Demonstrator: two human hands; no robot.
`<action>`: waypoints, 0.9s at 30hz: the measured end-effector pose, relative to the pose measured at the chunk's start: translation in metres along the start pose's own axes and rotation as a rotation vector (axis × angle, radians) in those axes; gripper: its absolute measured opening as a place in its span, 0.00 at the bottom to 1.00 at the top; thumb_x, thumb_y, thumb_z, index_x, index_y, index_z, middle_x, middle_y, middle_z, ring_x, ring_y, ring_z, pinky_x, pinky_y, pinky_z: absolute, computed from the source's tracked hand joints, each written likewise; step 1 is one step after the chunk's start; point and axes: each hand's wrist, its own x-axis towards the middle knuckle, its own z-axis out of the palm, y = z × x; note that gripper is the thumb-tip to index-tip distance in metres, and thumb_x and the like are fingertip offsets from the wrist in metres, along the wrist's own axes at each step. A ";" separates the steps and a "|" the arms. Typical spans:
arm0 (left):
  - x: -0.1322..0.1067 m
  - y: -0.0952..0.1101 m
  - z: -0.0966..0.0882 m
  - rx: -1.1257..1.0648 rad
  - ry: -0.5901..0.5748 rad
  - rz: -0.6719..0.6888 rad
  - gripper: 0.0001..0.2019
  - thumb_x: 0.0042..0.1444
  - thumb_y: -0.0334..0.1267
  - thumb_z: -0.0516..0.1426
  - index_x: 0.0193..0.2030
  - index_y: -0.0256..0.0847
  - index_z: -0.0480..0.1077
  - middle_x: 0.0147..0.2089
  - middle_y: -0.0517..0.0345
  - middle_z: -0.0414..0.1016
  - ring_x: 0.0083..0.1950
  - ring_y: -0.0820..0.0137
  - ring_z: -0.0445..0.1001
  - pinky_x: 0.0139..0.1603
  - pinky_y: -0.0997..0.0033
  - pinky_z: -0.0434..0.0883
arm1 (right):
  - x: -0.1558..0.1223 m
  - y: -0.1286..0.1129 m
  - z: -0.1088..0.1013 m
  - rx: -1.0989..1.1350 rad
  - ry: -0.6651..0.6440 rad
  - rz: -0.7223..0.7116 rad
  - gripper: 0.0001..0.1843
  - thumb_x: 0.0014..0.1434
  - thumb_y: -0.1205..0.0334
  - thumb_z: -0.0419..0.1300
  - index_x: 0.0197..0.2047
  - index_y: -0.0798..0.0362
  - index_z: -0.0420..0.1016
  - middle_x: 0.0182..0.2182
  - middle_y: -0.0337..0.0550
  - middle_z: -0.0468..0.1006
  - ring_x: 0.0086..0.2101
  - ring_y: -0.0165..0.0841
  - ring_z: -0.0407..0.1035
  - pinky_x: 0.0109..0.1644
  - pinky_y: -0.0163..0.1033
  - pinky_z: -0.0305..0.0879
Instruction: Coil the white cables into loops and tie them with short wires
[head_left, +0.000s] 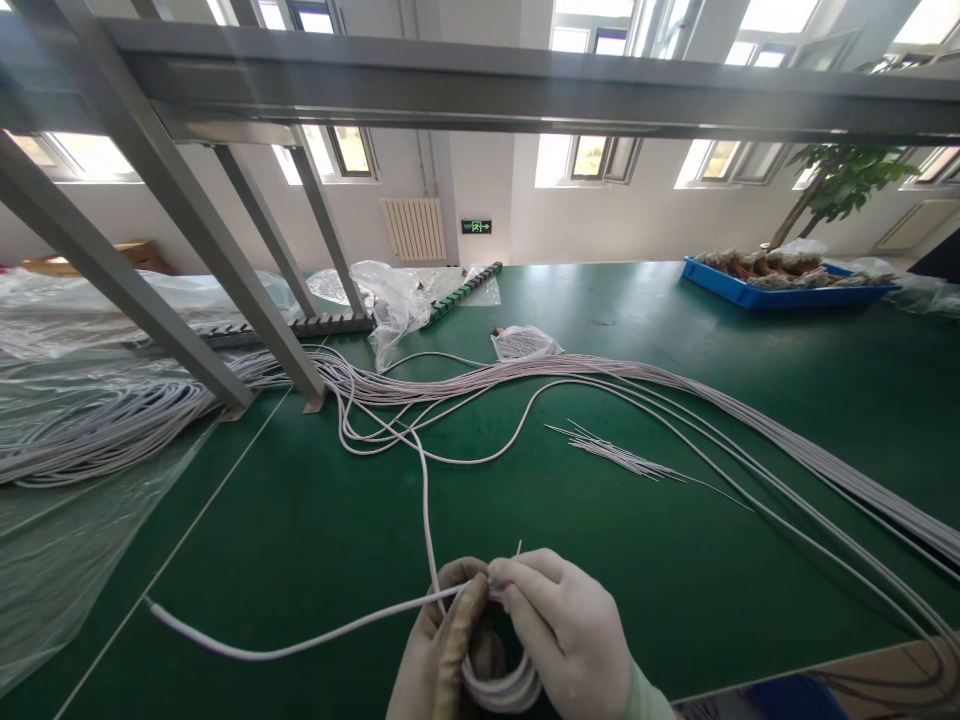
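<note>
Nearest the camera, at about six o'clock in the head view, both gloved hands meet over a small coil of white cable [501, 685] that sits between the palms. The left hand [439, 650] is closed around the coil's left side, with its fingers [459, 625] curled over the turns. The right hand [570, 630] is closed too, its fingers [517, 580] pinched at the top of the coil on what looks like a thin tie [518, 549] whose end pokes up toward twelve o'clock (too fine to tell how it is wound). So the coil lies directly under and between the fingers, touching both hands, with the pinch point at the coil's upper edge; neither hand is nearer than the other. From that pinch a loose cable end [285, 645] runs out toward nine o'clock across the green tabletop [675, 560], its long axis nearly sideways with a slight sag, ending in a cut tip at lower left. Another strand [424, 500] climbs from the hands toward twelve o'clock and joins the cable bundle [675, 385] farther off, which sweeps from the left under a grey metal frame [225, 300] to four o'clock. A small heap of thin ties [622, 455] lies at about one o'clock, well apart from the hands. At the far edge stand a blue tray [780, 290] and clear plastic bags [397, 295].
</note>
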 end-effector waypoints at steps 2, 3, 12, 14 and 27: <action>0.001 -0.003 -0.003 0.028 0.018 0.042 0.14 0.51 0.44 0.73 0.43 0.44 0.83 0.40 0.53 0.85 0.40 0.62 0.83 0.34 0.73 0.78 | 0.003 -0.001 0.002 0.051 0.015 0.064 0.14 0.71 0.69 0.55 0.49 0.50 0.82 0.40 0.44 0.84 0.38 0.35 0.80 0.42 0.36 0.78; 0.002 -0.004 -0.004 0.021 0.033 0.056 0.13 0.52 0.44 0.72 0.43 0.44 0.83 0.41 0.53 0.85 0.44 0.61 0.84 0.37 0.73 0.79 | 0.004 -0.001 0.003 0.079 0.019 0.095 0.13 0.71 0.68 0.56 0.47 0.50 0.83 0.39 0.43 0.84 0.37 0.35 0.80 0.41 0.36 0.78; 0.021 -0.011 -0.018 -0.107 -0.077 0.048 0.17 0.43 0.43 0.77 0.40 0.48 0.83 0.37 0.54 0.85 0.48 0.53 0.85 0.41 0.67 0.83 | 0.001 0.006 0.009 -0.315 0.019 -0.198 0.17 0.70 0.70 0.55 0.57 0.54 0.79 0.46 0.52 0.82 0.48 0.48 0.74 0.50 0.55 0.74; 0.024 -0.010 -0.020 -0.067 -0.094 0.066 0.15 0.45 0.44 0.76 0.40 0.48 0.83 0.40 0.52 0.85 0.52 0.49 0.84 0.50 0.59 0.83 | 0.000 0.008 0.009 -0.380 0.015 -0.226 0.18 0.70 0.69 0.55 0.59 0.55 0.78 0.50 0.55 0.81 0.50 0.49 0.73 0.52 0.57 0.74; 0.005 -0.008 0.002 -0.193 0.070 0.048 0.10 0.57 0.36 0.68 0.45 0.46 0.78 0.41 0.54 0.84 0.57 0.54 0.82 0.61 0.57 0.78 | -0.021 0.018 0.044 -0.178 0.326 0.122 0.15 0.75 0.55 0.54 0.61 0.46 0.72 0.52 0.56 0.73 0.47 0.49 0.75 0.40 0.52 0.84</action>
